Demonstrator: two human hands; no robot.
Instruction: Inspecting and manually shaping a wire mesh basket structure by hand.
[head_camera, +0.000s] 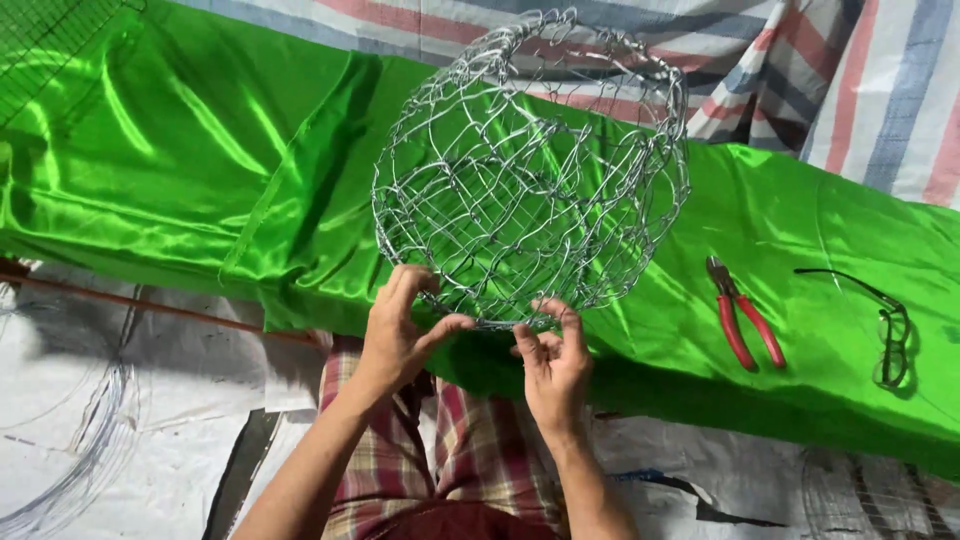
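Both hands of the person hold a round wire mesh ball at its lower edge.

Plaid shorts (470, 450) cover the knees closest to the viewer, and above them the left hand (400, 335) and the right hand (553, 362) come up side by side. Left hand grips the bottom of the wire mesh ball (530, 170) with thumb and fingers closed around the wires; right hand pinches the wires just beside it, fingers bent and narrow. This ball is raised above a shiny green cloth (180, 170) which lies over the floor in front of the person. On the cloth, to the right and well apart from the ball, lie red-handled pliers (742, 312), and near them a pair of dark glasses (885, 325). Behind is a striped tarpaulin (860, 80).
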